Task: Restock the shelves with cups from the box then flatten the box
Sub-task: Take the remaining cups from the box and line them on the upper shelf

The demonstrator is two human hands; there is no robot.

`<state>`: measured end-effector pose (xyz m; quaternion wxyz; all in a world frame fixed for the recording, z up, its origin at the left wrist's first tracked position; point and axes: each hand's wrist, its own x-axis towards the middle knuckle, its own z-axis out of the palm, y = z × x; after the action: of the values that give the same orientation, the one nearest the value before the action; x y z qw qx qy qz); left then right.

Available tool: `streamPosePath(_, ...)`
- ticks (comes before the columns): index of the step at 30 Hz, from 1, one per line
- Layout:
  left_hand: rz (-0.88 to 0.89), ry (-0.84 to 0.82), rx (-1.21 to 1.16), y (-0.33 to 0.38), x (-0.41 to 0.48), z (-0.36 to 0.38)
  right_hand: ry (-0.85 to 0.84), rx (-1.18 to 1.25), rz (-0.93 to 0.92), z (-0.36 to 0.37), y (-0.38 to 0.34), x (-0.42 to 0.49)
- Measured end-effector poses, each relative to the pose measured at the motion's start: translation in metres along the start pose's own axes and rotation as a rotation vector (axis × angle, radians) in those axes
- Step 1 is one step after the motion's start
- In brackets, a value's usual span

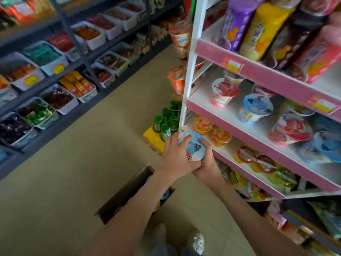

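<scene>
We gripped the blue cup (193, 147), left hand (175, 156) and right hand (207, 160) fingers (184, 140) curled round it. The cup shelf (230, 119) lay up and rightward, nearer the right hand.

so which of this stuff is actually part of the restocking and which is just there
Job:
- blue cup, held by left hand and right hand
- cardboard box on floor
- cup shelf with shelved cups

Just there:
- green bottles
- snack bins
- snack packs

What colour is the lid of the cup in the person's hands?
The cup has a pale blue and white lid with blueberries; head view.
</scene>
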<state>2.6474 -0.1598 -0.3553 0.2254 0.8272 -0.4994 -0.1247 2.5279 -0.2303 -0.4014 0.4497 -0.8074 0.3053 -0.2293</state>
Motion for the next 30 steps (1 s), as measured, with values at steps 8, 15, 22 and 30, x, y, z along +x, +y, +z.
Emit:
streamPosePath(8,0.134,-0.001,-0.118,0.081,0.029,-0.022,0.206,-0.048,-0.083,-0.082,-0.027,0.002)
streamPosePath(15,0.230,-0.211,-0.360,0.088,0.055,-0.037,0.348,-0.047,-0.027,-0.097,-0.031,0.015)
streamPosePath(22,0.199,-0.011,-0.546,0.050,0.106,-0.018,0.474,0.150,0.113,-0.082,-0.015,0.051)
streamPosePath(30,0.382,0.199,-0.278,0.024,0.214,0.042,0.599,0.309,-0.029,-0.081,0.024,0.105)
